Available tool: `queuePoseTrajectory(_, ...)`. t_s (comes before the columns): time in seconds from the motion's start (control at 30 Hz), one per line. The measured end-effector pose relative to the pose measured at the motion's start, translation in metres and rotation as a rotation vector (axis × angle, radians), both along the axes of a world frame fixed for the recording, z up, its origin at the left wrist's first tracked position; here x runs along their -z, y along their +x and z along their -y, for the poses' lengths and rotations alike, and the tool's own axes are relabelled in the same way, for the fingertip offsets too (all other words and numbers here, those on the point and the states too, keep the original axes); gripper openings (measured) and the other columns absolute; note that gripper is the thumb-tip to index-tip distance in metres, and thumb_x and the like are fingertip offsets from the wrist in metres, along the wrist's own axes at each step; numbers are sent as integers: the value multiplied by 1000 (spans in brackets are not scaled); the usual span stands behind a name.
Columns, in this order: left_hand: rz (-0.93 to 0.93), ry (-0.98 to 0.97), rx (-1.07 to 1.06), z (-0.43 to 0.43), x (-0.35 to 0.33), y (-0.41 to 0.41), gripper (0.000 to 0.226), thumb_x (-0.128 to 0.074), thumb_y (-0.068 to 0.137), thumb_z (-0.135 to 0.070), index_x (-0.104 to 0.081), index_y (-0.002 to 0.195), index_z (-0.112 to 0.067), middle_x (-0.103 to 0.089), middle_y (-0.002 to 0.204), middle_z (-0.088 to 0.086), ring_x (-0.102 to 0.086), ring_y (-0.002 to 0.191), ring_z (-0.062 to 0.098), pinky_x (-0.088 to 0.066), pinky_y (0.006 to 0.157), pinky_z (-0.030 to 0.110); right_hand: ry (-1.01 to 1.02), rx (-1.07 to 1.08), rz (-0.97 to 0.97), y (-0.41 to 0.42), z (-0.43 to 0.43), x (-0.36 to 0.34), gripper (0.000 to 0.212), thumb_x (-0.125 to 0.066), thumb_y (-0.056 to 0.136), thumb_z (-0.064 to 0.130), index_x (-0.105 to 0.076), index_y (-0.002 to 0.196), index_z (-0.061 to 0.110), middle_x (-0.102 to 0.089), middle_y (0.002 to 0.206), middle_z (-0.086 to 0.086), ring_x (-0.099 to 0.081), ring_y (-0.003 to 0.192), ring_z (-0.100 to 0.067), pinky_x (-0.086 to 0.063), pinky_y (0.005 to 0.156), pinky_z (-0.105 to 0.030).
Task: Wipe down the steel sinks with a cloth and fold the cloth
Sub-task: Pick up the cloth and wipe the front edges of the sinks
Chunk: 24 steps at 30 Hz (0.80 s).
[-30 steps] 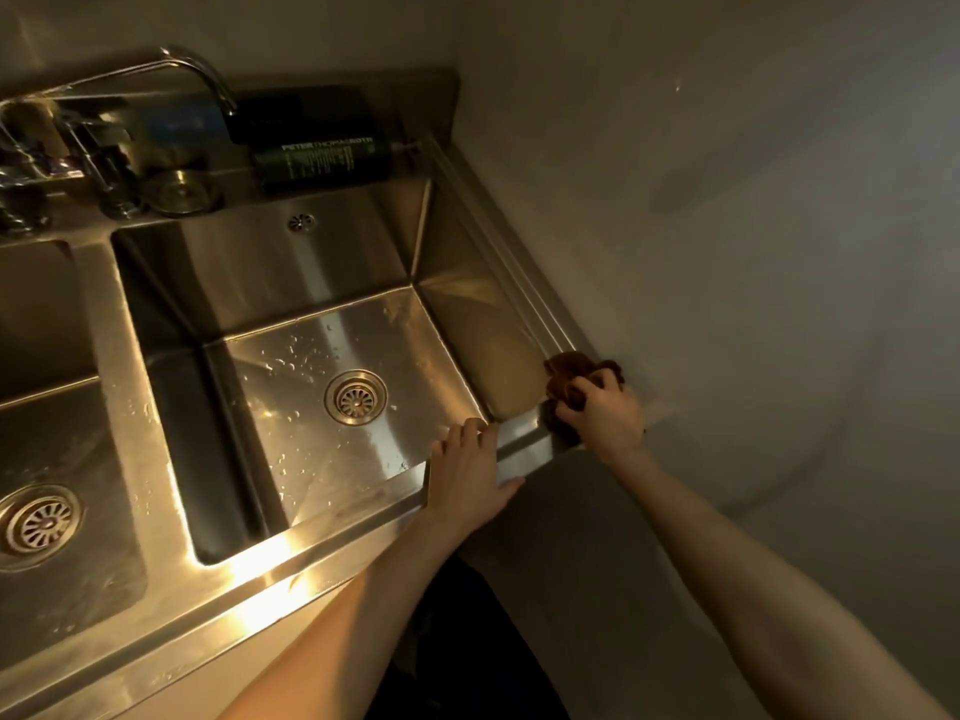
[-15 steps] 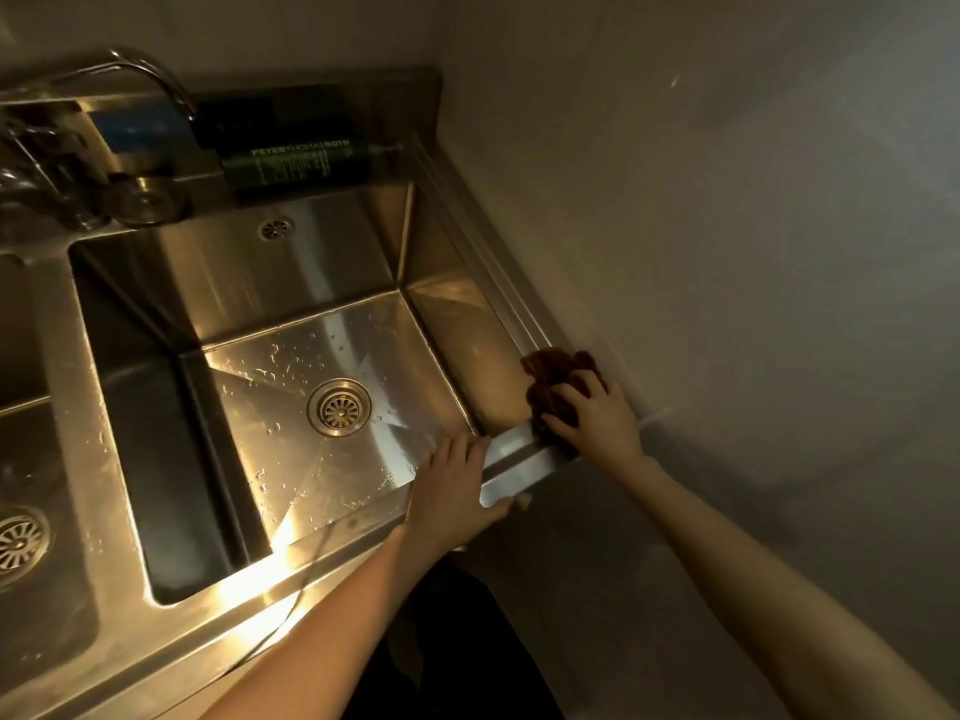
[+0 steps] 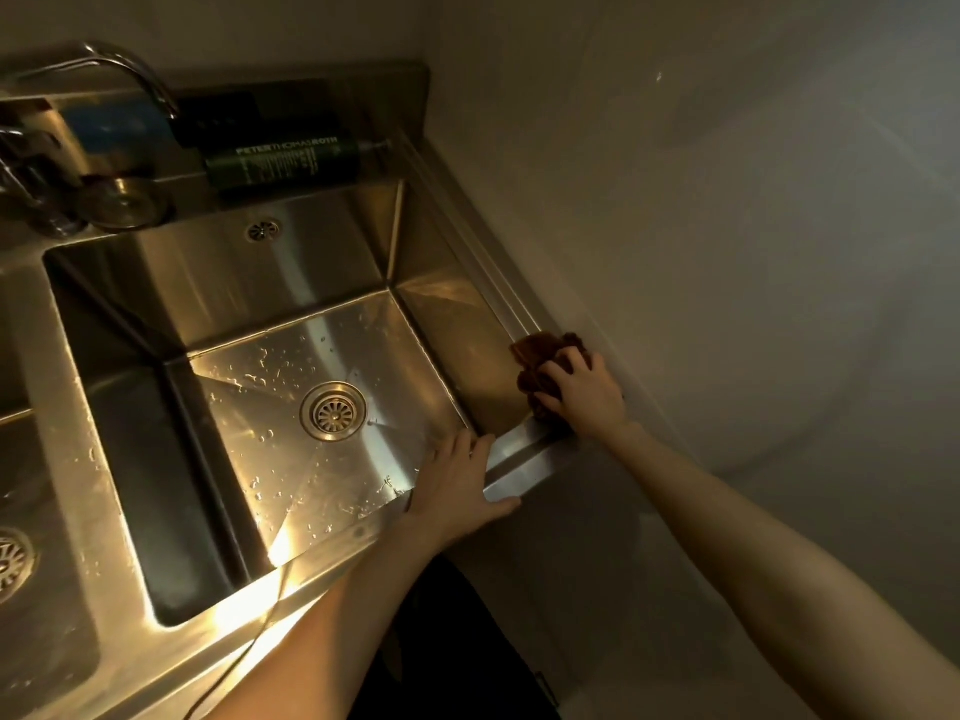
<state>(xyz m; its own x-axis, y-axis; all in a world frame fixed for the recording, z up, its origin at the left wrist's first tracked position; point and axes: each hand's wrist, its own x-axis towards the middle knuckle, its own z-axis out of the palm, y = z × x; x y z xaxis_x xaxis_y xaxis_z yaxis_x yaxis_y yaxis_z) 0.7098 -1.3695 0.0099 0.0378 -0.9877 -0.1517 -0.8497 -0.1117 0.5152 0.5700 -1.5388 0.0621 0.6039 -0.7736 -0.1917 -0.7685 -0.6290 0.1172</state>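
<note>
Since the earlier frame the right hand (image 3: 587, 397) moves only slightly along the right rim of the sink (image 3: 311, 267), near the front corner, fingers curled around the crumpled dark red cloth (image 3: 537, 358). The left hand (image 3: 457, 485) lies flat on the front rim, fingers straight.

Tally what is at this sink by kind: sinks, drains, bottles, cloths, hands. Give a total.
Sinks: 2
Drains: 2
Bottle: 1
Cloth: 1
Hands: 2
Total: 8

Bunched dark-red cloth (image 3: 540, 363) on sink (image 3: 498, 298) rim
</note>
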Motion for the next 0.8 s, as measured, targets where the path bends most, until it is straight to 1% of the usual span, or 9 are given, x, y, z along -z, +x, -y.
queuePoseTrajectory(0.13,23,0,5,-1,1,3,85,-44,76,-75,-31,142,-23,-41,133,0,-40,118,18,-35,91,28,-11,-21,17,25,20,3,44,-52,91,45,-47,131,26,-39,138,-7,-37,120,-33,-42,93,-38)
queuePoseTrajectory(0.3,1,6,1,-25,-9,15,80,-51,81,-66,-31,144,-21,-41,141,-1,-41,123,20,-35,95,32,20,-40,59,27,7,1,47,-58,87,45,-51,129,24,-44,133,-7,-43,113,-31,-42,89,-37)
queuePoseTrajectory(0.33,9,-10,-13,-35,-10,20,79,-50,80,-66,-36,142,-19,-45,138,-1,-46,120,21,-39,93,33,57,-49,103,15,-5,3,46,-60,86,44,-54,127,24,-45,133,-7,-43,113,-31,-42,87,-36)
queuePoseTrajectory(0.4,24,-3,-34,-56,-9,28,76,-44,75,-71,-52,129,-18,-59,120,-3,-61,102,19,-49,78,31,130,-9,221,-11,-31,4,42,-61,84,44,-60,120,22,-48,129,-7,-48,110,-30,-42,81,-34)
queuePoseTrajectory(0.43,31,2,-48,-67,-7,33,77,-40,71,-73,-59,122,-18,-64,110,-4,-64,91,18,-51,70,29,137,-3,266,-18,-44,4,42,-59,82,46,-63,115,21,-52,124,-8,-51,105,-30,-42,78,-33)
queuePoseTrajectory(0.5,71,-7,-92,-88,-8,44,77,-37,68,-74,-64,113,-18,-66,100,-4,-66,82,18,-52,64,27,124,-72,320,-17,-68,4,45,-52,75,51,-68,102,18,-59,112,-9,-59,93,-32,-45,68,-32)
queuePoseTrajectory(0.6,49,-33,-191,-126,-15,63,72,-45,66,-70,-61,114,-19,-65,104,-2,-63,87,20,-52,67,31,167,-213,364,13,-116,5,42,-54,70,50,-66,97,21,-60,106,-8,-61,85,-30,-49,61,-34)
queuePoseTrajectory(0.67,26,-32,-288,-162,-20,79,66,-49,69,-64,-56,119,-21,-59,110,-5,-57,96,19,-47,74,32,210,-306,411,40,-158,10,39,-57,69,51,-63,98,25,-59,106,-5,-59,86,-27,-48,62,-32)
queuePoseTrajectory(0.8,103,-92,-536,-237,-26,108,60,-47,75,-55,-55,122,-19,-54,116,-6,-47,108,16,-40,86,30,285,-440,469,96,-239,10,36,-57,71,54,-59,99,30,-59,106,-1,-58,90,-23,-47,67,-29)
